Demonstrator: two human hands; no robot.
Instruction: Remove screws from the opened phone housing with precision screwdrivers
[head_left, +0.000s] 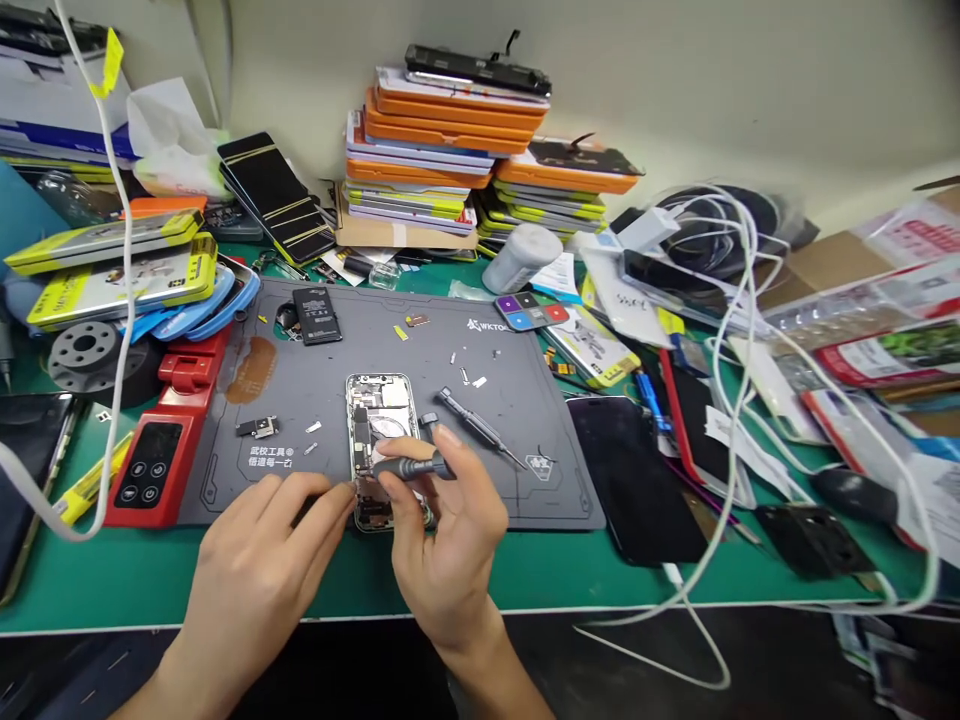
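Note:
An opened phone (pixel 384 400) lies on the grey work mat (pixel 420 345), its inner parts and pale frame exposed. My left hand (pixel 259 560) is closed, its fingertips pinching at the phone's lower left edge. In my right hand (pixel 454 530) is a dark screwdriver (pixel 412 467), held almost level across the phone between thumb and fingers. Its tip seems to reach the phone's interior, but I cannot tell what it touches. To the right of the phone lies a second screwdriver (pixel 484 430). A black battery (pixel 317 316) and a small metal phone part (pixel 257 428) rest on the mat.
A red device with buttons (pixel 161 450) borders the mat on the left; a dark phone (pixel 634 480) with a white cable lies right. Stacked orange and yellow boxes (pixel 450 130) stand against the wall. A white jar (pixel 523 257) is behind the mat. Tiny parts dot the mat.

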